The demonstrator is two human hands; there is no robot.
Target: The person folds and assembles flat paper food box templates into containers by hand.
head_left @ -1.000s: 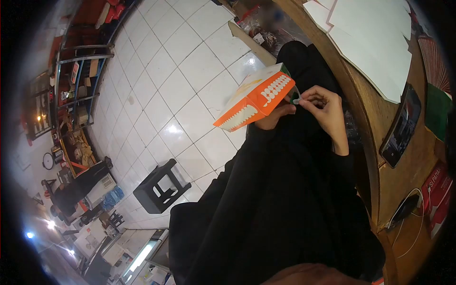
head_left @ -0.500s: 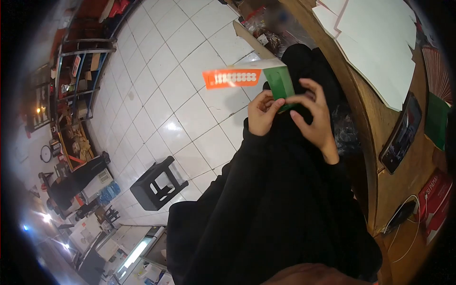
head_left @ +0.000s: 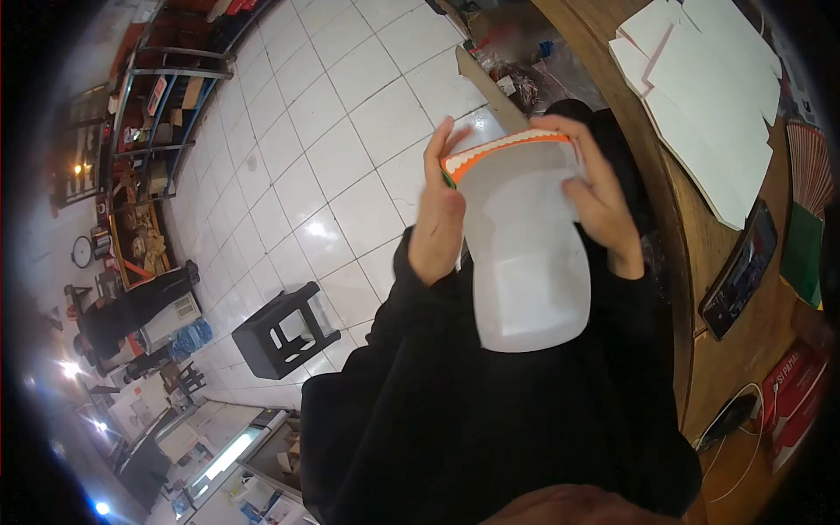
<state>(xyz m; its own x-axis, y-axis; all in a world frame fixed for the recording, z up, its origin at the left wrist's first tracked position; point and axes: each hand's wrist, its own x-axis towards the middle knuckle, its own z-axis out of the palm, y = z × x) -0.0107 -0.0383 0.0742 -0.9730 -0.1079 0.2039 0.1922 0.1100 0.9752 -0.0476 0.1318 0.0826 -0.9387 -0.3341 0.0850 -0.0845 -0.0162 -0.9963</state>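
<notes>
Perhaps the likeliest trouble is a crease or bend in the wrong place: the card box (head_left: 529, 254), near the middle of the frame and a little to the right, looks thin, and a hard or uneven squeeze from the two sides could buckle its wall or bow the orange and white rim (head_left: 507, 147). Its long rounded flap (head_left: 534, 302) hangs toward the bottom of the frame, over the black clothing (head_left: 525, 420), and could catch on the cloth and fold if the box were lowered. If one side slipped, the box could tip off the lap toward the tiled floor (head_left: 306, 157) at the upper left.

As for the hands, the left hand (head_left: 437, 210) lies along the box's left edge, fingers rather straight and pointing up the frame, palm turned inward; it touches the side, though how firmly it grips I cannot tell. The right hand (head_left: 604, 197) is half curled over the right edge, fingers reaching across the top corner and thumb at the inner face, so it appears to pinch the card between them. Blur hides the exact contact.
</notes>
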